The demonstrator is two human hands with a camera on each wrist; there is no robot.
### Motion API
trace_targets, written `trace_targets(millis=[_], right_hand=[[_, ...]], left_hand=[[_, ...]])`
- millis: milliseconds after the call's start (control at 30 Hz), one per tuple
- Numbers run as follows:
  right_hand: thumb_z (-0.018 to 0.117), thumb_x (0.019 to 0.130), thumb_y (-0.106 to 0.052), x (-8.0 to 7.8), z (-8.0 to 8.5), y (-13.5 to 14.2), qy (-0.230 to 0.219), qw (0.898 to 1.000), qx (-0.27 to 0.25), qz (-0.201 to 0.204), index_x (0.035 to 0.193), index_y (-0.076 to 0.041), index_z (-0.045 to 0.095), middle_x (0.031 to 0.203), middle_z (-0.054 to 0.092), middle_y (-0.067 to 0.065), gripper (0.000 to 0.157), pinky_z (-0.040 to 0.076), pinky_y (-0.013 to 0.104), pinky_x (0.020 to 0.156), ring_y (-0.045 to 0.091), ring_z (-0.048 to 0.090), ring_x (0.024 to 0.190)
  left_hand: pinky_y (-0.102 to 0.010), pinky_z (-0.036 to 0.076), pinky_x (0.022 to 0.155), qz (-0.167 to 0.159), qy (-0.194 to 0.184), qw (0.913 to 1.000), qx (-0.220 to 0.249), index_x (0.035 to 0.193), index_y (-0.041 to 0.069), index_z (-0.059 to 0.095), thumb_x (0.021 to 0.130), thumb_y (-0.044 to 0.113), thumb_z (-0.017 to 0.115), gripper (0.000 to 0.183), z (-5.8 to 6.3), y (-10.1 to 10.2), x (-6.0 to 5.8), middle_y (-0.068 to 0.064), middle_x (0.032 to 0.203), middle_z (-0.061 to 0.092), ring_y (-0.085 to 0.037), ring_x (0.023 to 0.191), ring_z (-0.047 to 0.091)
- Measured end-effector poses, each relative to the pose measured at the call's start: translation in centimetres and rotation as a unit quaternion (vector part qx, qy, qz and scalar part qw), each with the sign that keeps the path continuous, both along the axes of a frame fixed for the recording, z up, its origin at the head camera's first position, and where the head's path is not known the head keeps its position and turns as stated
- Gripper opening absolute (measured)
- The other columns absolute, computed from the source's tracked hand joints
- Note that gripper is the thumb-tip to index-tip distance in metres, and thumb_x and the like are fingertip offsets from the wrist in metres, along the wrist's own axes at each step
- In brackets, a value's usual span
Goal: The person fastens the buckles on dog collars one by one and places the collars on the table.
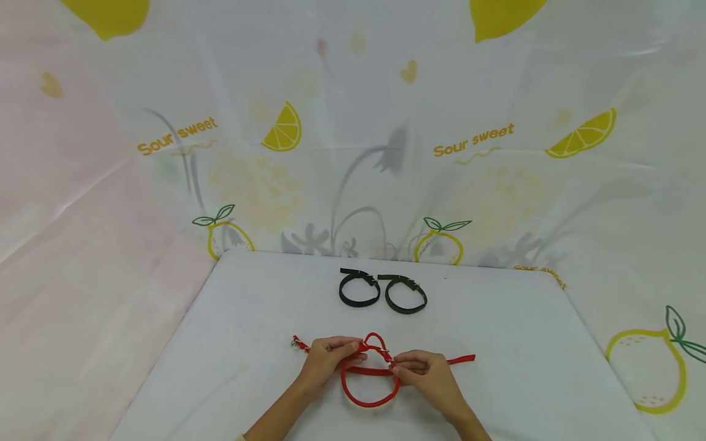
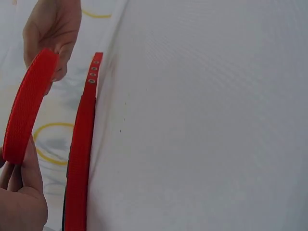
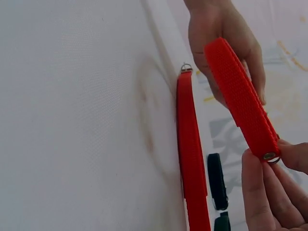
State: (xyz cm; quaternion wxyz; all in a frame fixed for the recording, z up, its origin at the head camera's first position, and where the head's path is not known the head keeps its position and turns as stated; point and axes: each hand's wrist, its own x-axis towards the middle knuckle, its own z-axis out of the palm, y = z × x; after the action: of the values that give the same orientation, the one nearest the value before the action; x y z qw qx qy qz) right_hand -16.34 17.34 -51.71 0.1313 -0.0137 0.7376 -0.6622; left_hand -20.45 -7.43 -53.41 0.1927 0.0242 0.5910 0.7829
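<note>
red webbing forms the loop (image 1: 369, 405) held up between my hands; my left grip (image 1: 331, 361) pinches one side, my right grip (image 1: 430, 376) the other, with its round part towards me; seen through the loop, a second red strap (image 1: 463, 359) lies on the desk (image 1: 524, 367), long axis running left to right; its buckle end (image 3: 186, 74) is nearer my left, its holed end (image 2: 96, 62) nearer my right; farther off, the left dark collar (image 1: 358, 304) and right dark collar (image 1: 406, 312) rest side by side as rings.
</note>
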Motion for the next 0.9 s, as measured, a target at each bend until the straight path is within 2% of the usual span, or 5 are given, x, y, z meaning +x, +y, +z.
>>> trace_targets(millis=[200, 467, 700, 900], right_hand=[[0.075, 0.087, -0.016, -0.1, 0.1, 0.4, -0.003, 1.000, -0.002, -0.018, 0.112, 0.005, 0.067, 0.099, 0.072, 0.015, 0.033, 0.058, 0.030, 0.076, 0.027, 0.071, 0.090], [0.076, 0.087, -0.020, -0.2, 0.2, 0.8, -0.003, 1.000, 0.006, -0.030, 0.113, 0.004, 0.068, 0.099, 0.072, 0.014, 0.036, 0.058, 0.030, 0.076, 0.028, 0.070, 0.090], [0.076, 0.087, -0.018, -0.2, 0.1, 1.3, 0.000, 0.999, 0.005, -0.031, 0.112, 0.005, 0.068, 0.098, 0.072, 0.015, 0.035, 0.058, 0.030, 0.076, 0.028, 0.070, 0.089], [0.076, 0.086, -0.019, -0.2, 0.0, 1.7, -0.003, 0.999, 0.009, -0.034, 0.113, 0.005, 0.068, 0.098, 0.073, 0.014, 0.037, 0.058, 0.030, 0.076, 0.027, 0.070, 0.089]], left_hand=[[-0.035, 0.055, 0.084, -0.034, 0.036, 0.9983, -0.031, 0.113, -0.004, 0.070, 0.090, 0.017, 0.071, 0.031, 0.3, -0.4, -0.2, -0.025, 0.104, 0.069, -0.029, 0.091, 0.071], [-0.030, 0.057, 0.078, -0.035, 0.065, 0.9887, -0.131, 0.100, 0.006, 0.077, 0.086, 0.025, 0.076, 0.024, 0.4, -0.8, -0.5, -0.010, 0.091, 0.074, -0.022, 0.086, 0.071], [-0.033, 0.058, 0.078, -0.055, 0.077, 0.9855, -0.141, 0.098, 0.007, 0.078, 0.086, 0.025, 0.076, 0.022, 0.4, -0.8, -0.6, -0.010, 0.090, 0.074, -0.022, 0.086, 0.072], [-0.033, 0.058, 0.077, -0.071, 0.095, 0.9821, -0.147, 0.098, 0.003, 0.077, 0.085, 0.021, 0.076, 0.023, 0.5, -1.1, -0.7, -0.009, 0.089, 0.074, -0.020, 0.083, 0.072]])
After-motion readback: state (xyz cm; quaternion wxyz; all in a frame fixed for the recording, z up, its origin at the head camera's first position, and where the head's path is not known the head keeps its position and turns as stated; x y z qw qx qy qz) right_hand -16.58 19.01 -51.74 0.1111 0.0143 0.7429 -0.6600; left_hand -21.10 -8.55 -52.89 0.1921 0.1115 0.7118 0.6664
